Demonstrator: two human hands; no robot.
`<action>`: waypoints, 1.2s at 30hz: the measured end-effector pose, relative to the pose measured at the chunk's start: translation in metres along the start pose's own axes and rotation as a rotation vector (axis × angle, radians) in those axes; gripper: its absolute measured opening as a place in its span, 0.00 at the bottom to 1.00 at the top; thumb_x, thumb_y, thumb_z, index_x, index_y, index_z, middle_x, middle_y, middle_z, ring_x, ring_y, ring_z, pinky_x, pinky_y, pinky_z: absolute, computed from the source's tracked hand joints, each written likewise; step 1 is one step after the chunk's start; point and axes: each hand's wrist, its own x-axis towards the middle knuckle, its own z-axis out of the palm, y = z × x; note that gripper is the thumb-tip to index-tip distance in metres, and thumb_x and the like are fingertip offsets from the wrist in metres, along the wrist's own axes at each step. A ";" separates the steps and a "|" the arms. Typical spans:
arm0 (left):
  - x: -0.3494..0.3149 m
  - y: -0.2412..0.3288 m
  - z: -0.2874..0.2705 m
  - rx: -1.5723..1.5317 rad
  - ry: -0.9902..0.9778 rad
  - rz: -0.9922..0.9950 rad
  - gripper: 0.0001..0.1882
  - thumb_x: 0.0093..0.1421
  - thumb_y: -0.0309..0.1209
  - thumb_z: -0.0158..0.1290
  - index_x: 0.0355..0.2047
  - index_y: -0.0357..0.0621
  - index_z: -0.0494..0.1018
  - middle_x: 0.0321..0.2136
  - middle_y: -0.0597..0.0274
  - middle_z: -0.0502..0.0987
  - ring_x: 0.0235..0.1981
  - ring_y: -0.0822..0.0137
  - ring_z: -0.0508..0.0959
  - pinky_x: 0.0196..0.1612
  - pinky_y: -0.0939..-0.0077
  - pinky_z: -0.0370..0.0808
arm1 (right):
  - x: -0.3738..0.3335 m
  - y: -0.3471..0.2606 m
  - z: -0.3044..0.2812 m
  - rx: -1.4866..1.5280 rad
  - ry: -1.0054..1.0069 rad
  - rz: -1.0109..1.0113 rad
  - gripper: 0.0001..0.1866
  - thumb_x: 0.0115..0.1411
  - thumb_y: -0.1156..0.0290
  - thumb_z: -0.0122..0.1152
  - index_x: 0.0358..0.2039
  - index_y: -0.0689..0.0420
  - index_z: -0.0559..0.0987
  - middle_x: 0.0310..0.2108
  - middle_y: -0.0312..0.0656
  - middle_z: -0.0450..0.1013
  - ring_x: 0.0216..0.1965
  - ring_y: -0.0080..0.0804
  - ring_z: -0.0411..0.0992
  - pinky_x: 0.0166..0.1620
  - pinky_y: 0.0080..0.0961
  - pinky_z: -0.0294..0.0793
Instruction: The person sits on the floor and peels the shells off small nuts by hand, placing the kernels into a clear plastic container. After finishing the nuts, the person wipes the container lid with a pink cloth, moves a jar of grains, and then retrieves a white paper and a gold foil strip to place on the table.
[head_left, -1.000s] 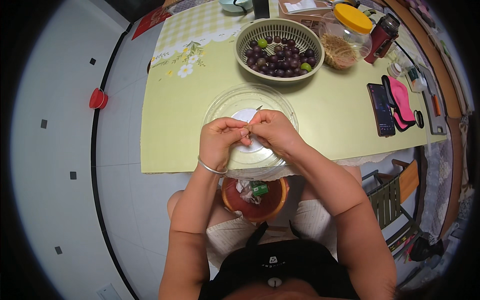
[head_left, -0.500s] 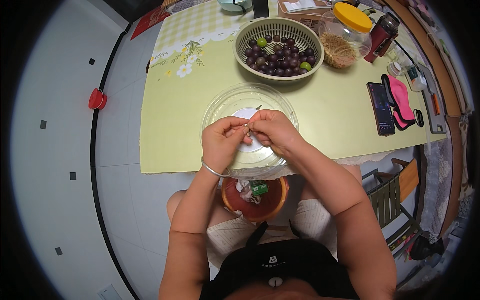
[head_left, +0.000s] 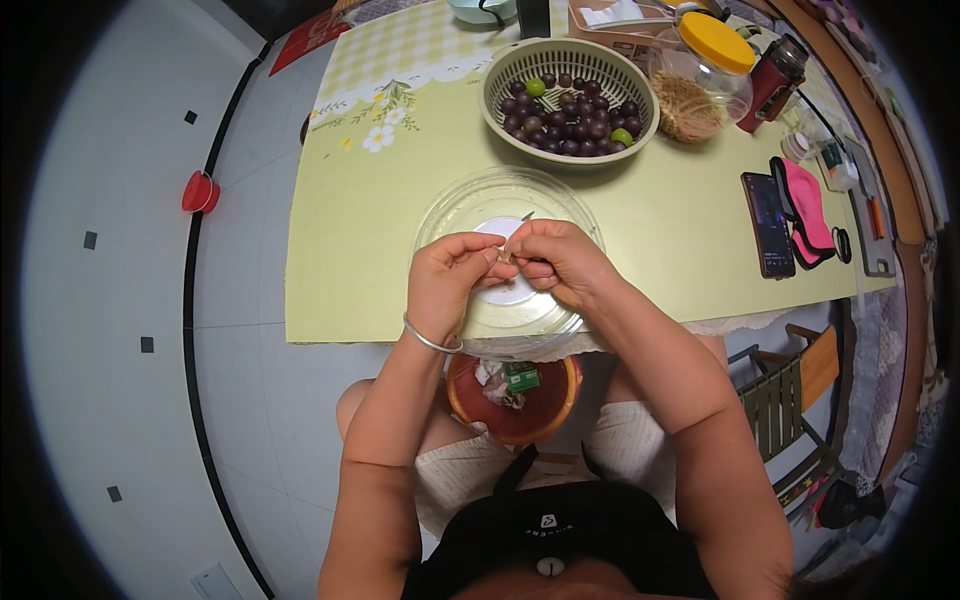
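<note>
Both hands meet above a clear round plastic tray (head_left: pixel 450 202) with a white disc (head_left: pixel 490 229) at its middle. My left hand (head_left: pixel 446 274) pinches a small pale brownish piece (head_left: pixel 504 257) between thumb and fingertips; its kind is too small to make out. My right hand (head_left: pixel 563 262) is closed too, its thumb and forefinger against that same piece. A thin dark sliver (head_left: pixel 528 216) shows just past the right fingers. Tiny brownish specks (head_left: pixel 511 285) lie below the fingertips. The hands cover part of the tray.
Beyond the tray stands a colander (head_left: pixel 489 118) of dark grapes (head_left: pixel 570 128), two of them green. Right of it are a yellow-lidded jar (head_left: pixel 717 42) and a dark red flask (head_left: pixel 775 82). A phone (head_left: pixel 768 225) lies right. Below the table edge sits a reddish bin (head_left: pixel 480 400).
My fingertips have drawn slightly apart, and the pale piece between them shows more. The whole view has shifted a little, so the table things appear farther right.
</note>
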 end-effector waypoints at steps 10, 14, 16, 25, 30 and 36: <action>0.002 -0.007 0.000 0.049 0.011 0.061 0.07 0.57 0.16 0.53 0.37 0.29 0.74 0.30 0.52 0.80 0.29 0.67 0.82 0.36 0.77 0.81 | 0.000 0.004 0.004 -0.143 0.017 -0.083 0.02 0.56 0.77 0.57 0.28 0.61 0.74 0.18 0.34 0.68 0.14 0.14 0.57 0.16 0.14 0.51; -0.002 -0.007 0.005 0.190 0.042 0.146 0.06 0.56 0.15 0.54 0.35 0.29 0.74 0.29 0.56 0.80 0.28 0.71 0.81 0.33 0.81 0.79 | -0.003 0.005 0.006 -0.270 0.016 -0.149 0.02 0.55 0.77 0.57 0.28 0.61 0.74 0.20 0.35 0.71 0.17 0.16 0.64 0.20 0.13 0.59; -0.003 -0.010 0.004 0.264 0.062 0.199 0.05 0.55 0.15 0.55 0.33 0.30 0.75 0.28 0.58 0.80 0.27 0.73 0.81 0.32 0.83 0.78 | -0.008 0.001 0.013 -0.335 0.022 -0.164 0.02 0.54 0.77 0.58 0.29 0.61 0.75 0.22 0.36 0.73 0.21 0.17 0.68 0.23 0.14 0.65; -0.008 -0.005 0.009 0.562 0.104 0.323 0.04 0.54 0.16 0.57 0.31 0.31 0.75 0.25 0.58 0.79 0.25 0.74 0.79 0.30 0.83 0.77 | -0.009 0.001 0.012 -0.573 0.067 -0.249 0.04 0.50 0.75 0.59 0.27 0.60 0.76 0.25 0.36 0.75 0.28 0.21 0.72 0.34 0.19 0.72; -0.006 -0.009 0.010 0.445 0.153 0.358 0.06 0.52 0.15 0.58 0.31 0.33 0.73 0.25 0.59 0.79 0.24 0.75 0.79 0.28 0.83 0.77 | -0.009 0.001 0.011 -0.611 0.076 -0.265 0.05 0.51 0.74 0.59 0.28 0.61 0.76 0.26 0.37 0.76 0.29 0.21 0.73 0.35 0.19 0.73; -0.004 -0.011 0.005 0.363 0.097 0.322 0.06 0.53 0.15 0.57 0.30 0.33 0.72 0.25 0.61 0.78 0.25 0.76 0.79 0.29 0.83 0.77 | -0.012 -0.002 0.016 -0.527 0.045 -0.245 0.04 0.52 0.75 0.59 0.28 0.62 0.75 0.25 0.37 0.75 0.28 0.20 0.73 0.33 0.18 0.73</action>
